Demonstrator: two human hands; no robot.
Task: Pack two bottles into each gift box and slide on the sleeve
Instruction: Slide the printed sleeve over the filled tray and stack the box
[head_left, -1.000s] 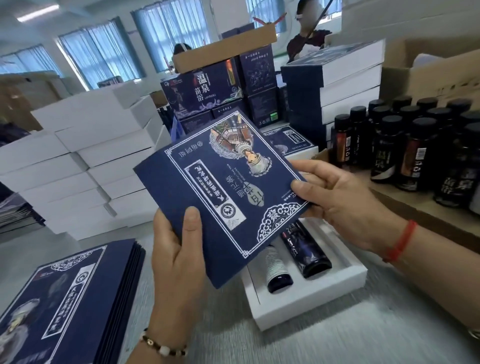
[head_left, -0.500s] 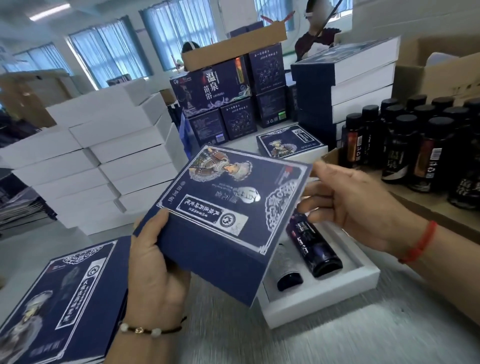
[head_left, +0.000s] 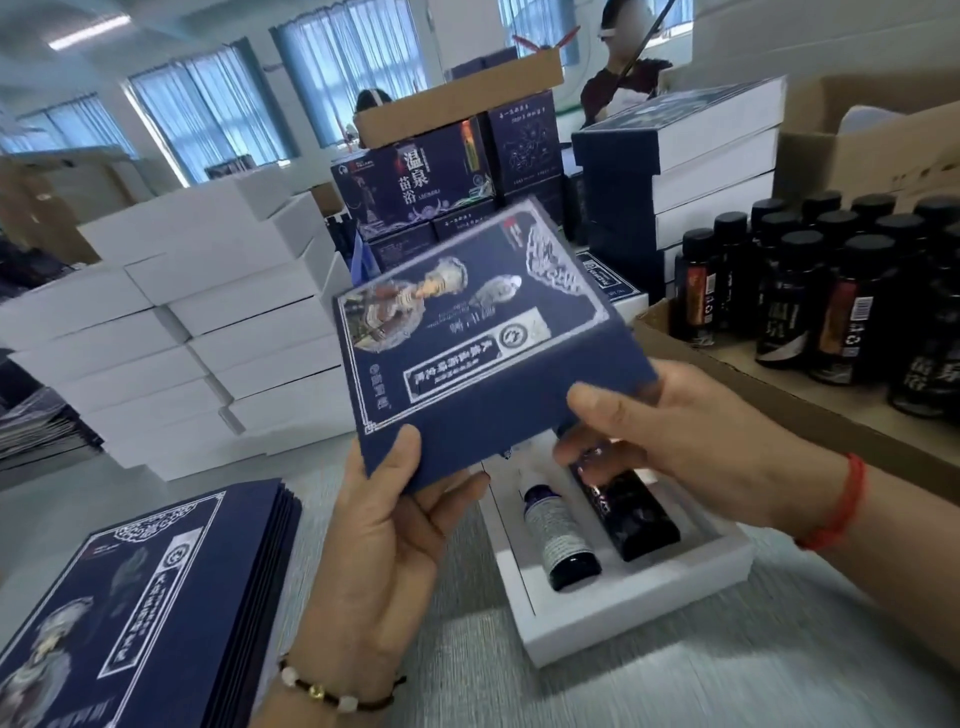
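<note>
Both hands (head_left: 387, 525) gripping sleeve (head_left: 483, 338), apparently above gift box (head_left: 639, 603).

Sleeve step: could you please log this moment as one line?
stage: sleeve opened | sleeve: both hands' grip, above box | box: two bottles in, uncovered

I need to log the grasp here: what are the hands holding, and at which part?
Both hold the blue sleeve: the left hand at its near-left corner, the right hand at its near-right edge, above the white gift box.
</note>
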